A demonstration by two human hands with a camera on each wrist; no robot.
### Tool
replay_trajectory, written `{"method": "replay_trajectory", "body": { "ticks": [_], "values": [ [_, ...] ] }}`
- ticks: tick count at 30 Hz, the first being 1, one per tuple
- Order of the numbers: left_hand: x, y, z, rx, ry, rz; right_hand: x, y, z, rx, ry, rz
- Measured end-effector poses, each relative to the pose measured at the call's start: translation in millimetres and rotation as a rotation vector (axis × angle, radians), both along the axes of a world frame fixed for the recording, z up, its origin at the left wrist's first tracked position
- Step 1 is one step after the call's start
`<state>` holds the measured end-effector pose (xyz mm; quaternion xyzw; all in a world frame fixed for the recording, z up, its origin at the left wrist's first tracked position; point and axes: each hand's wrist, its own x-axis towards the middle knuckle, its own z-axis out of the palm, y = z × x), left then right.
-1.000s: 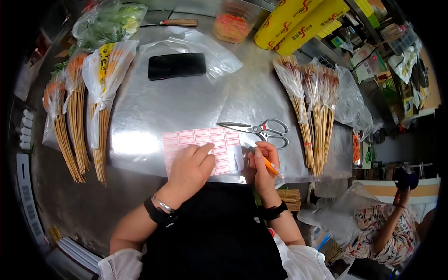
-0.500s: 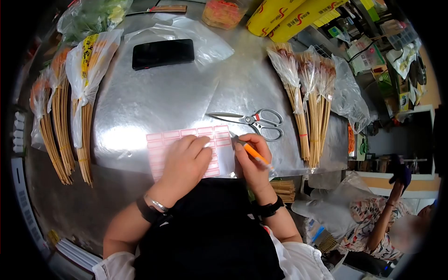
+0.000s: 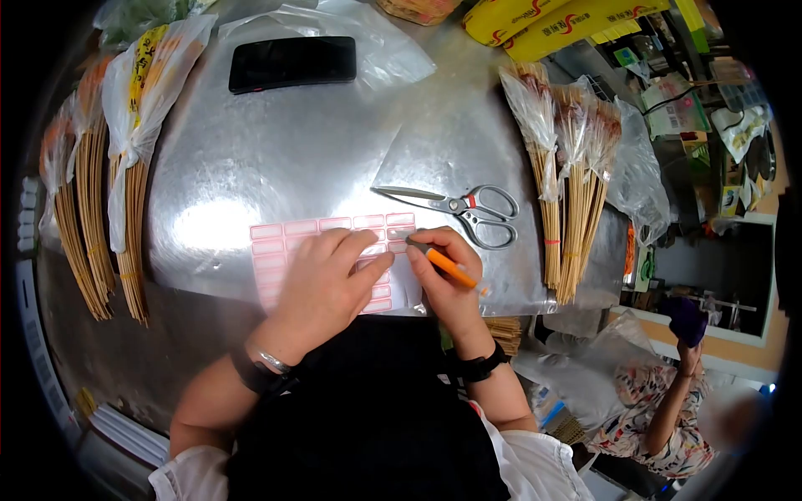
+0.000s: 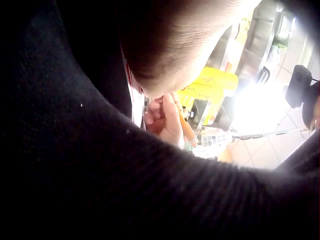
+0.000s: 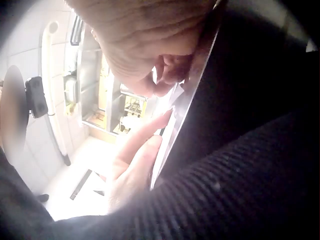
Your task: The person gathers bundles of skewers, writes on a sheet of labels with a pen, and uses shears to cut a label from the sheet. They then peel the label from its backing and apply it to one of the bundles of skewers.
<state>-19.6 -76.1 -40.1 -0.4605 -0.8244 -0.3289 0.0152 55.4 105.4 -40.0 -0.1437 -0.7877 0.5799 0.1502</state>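
A sheet of red-bordered white labels (image 3: 269,248) lies at the near edge of the metal table. My left hand (image 3: 324,280) rests flat over its middle, fingers relaxed and slightly bent, covering many labels. My right hand (image 3: 451,280) grips an orange pen (image 3: 452,268) with a grey front end, whose tip is at the upper right labels. The left wrist view also catches the right hand (image 4: 169,122) around the pen (image 4: 189,133). In the right wrist view, the left hand's fingers (image 5: 140,150) lie close to the right hand's curled fingers. Scissors (image 3: 455,204) lie just beyond the right hand.
A black phone (image 3: 292,64) lies at the back, beside a clear plastic bag (image 3: 393,58). Bagged skewer bundles stand left (image 3: 129,167) and right (image 3: 576,192). Yellow film rolls (image 3: 568,29) are at the far right. Another person (image 3: 652,401) is at the lower right.
My right hand has brought the pen leftward and up onto the sheet's upper right labels. The left hand stays on the sheet. The whole head view has shifted.
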Motion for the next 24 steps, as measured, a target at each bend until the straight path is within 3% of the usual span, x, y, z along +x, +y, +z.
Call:
{"method": "replay_trajectory", "body": {
  "ticks": [4,16,24],
  "values": [
    [-2,-4,-2,0.009,0.017,-0.013,5,-3,1,-0.141,-0.099,-0.039],
    [-4,-6,1,0.002,0.016,-0.03,8,-4,-8,0.219,-0.084,0.058],
    [-4,-7,1,0.013,0.004,-0.032,5,-6,-7,0.24,-0.06,0.059]
  ]
}}
